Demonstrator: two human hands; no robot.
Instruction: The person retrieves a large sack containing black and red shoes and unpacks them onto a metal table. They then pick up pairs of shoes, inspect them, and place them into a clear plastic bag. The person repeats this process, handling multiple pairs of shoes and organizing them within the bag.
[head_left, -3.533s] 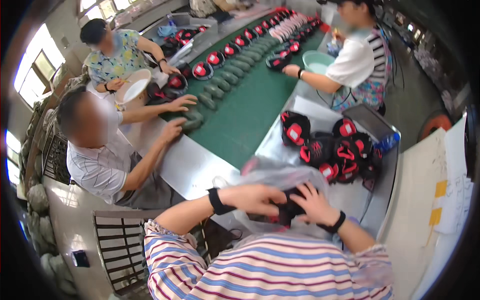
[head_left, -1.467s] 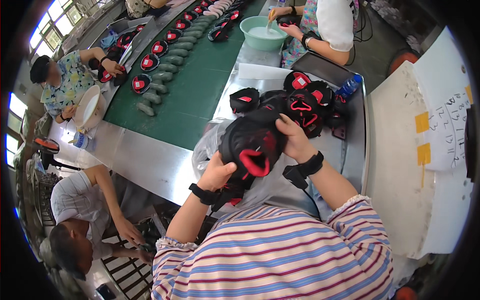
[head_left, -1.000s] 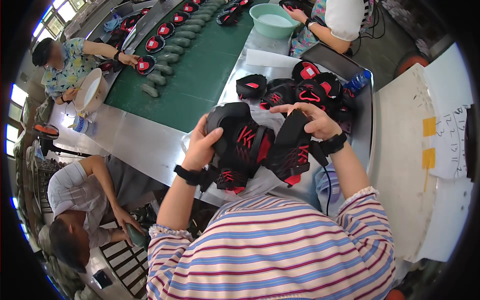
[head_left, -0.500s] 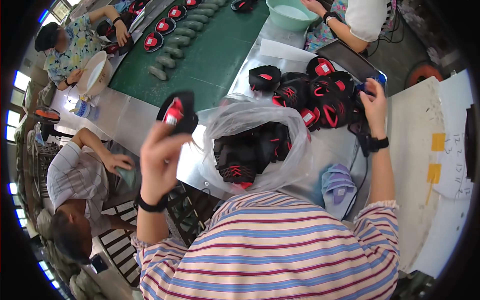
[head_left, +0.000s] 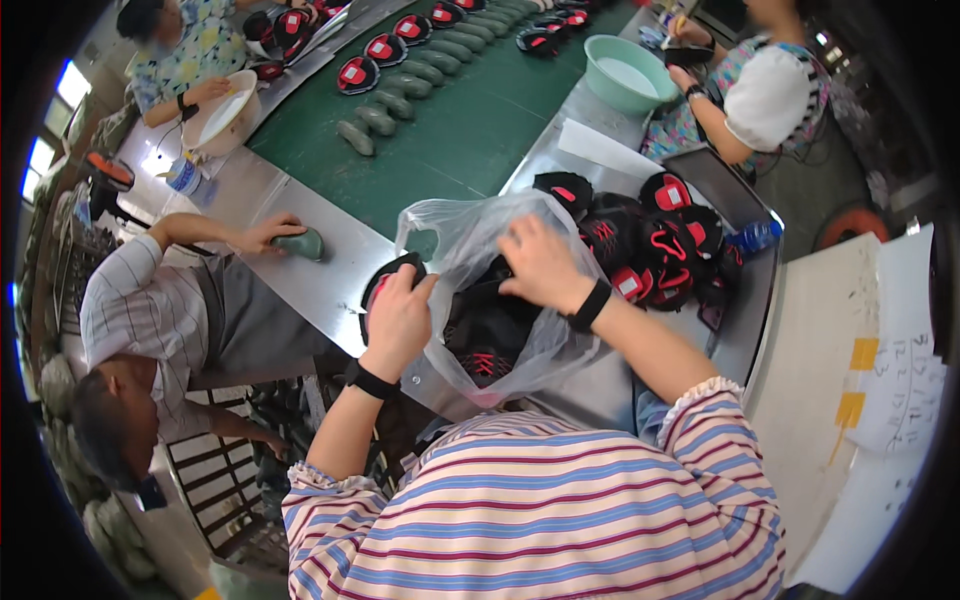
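My left hand (head_left: 398, 322) is closed around a black-and-red shoe upper (head_left: 378, 280), just left of a clear plastic bag (head_left: 455, 215). Inside the bag lie several black uppers (head_left: 488, 335) with red lacing. Over the bag's mouth reaches my right hand (head_left: 548, 265), its fingers bent and apart near the far rim. I see no upper in that hand; whether its fingertips touch the plastic is unclear. A pile of black-and-red uppers (head_left: 655, 240) lies on the metal table right of the bag.
Green shoe lasts (head_left: 400, 82) and red-lined uppers (head_left: 385, 50) line the green tabletop (head_left: 460, 130). A co-worker at left holds a last (head_left: 300, 244). Further co-workers sit beyond, by a green basin (head_left: 605, 75) and a pale basin (head_left: 225, 110). A white board (head_left: 800, 350) stands at right.
My right hand has moved left from beyond the pile to over the bag. My left hand has lowered the upper to the bag's left side. The head view has shifted.
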